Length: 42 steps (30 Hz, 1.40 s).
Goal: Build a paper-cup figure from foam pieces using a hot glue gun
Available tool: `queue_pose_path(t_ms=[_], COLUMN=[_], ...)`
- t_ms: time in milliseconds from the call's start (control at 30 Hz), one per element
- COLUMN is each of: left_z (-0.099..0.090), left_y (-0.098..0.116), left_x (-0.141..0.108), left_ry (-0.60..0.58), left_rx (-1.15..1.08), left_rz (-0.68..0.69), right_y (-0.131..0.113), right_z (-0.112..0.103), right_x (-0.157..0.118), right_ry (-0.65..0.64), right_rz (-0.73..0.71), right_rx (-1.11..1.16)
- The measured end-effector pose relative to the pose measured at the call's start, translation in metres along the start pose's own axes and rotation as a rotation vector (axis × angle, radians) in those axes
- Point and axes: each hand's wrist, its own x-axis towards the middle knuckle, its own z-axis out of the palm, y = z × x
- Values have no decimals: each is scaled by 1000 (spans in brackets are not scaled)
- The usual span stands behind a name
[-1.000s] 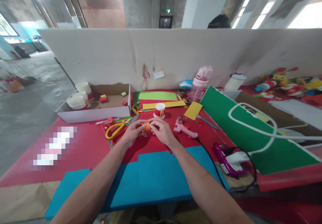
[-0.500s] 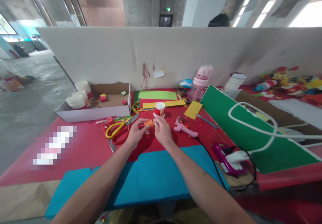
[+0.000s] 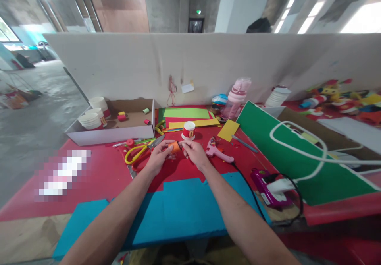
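In the head view, the left hand [image 3: 160, 156] pinches an orange paper tube [image 3: 175, 147] at the frame's centre, seemingly steadying it for the right hand [image 3: 194, 153], whose bent fingertips meet its right end; whether they grip the edge I cannot tell. A paper cup [image 3: 188, 131] stands inverted just beyond, probably steadier on its rim. Forearms converge from the lower left and lower right.

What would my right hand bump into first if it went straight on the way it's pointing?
Your right hand would most likely meet the orange roll in your left hand first; it looks very close, though depth makes contact hard to judge.
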Motion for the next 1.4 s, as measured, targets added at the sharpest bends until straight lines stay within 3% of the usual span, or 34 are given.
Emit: queue_pose_path(t_ms=[133, 400, 700, 833, 967, 1067, 1233, 1400], left_z=[0, 0, 6, 8, 3, 0, 0, 2], left_y=[0, 0, 1, 2, 5, 7, 10, 10], left_x=[0, 1, -2, -2, 0, 1, 2, 2], left_ry=[-15, -17, -29, -9, -40, -32, 27, 6], left_rx=[-14, -12, 59, 107, -109, -238, -304, -293], left_rz=[10, -5, 94, 145, 18, -89, -160, -140], right_y=[1, -3, 2, 8, 4, -3, -11, -12], right_z=[0, -1, 10, 8, 4, 0, -3, 2], right_x=[0, -3, -6, -1, 2, 2, -1, -5], right_ry=[-18, -62, 160, 88, 67, 97, 80, 59], right_rz=[-80, -101, -272, -149, -51, -31, -92, -122], right_rx=[-128, -163, -394, -193, 184, 329, 228, 42])
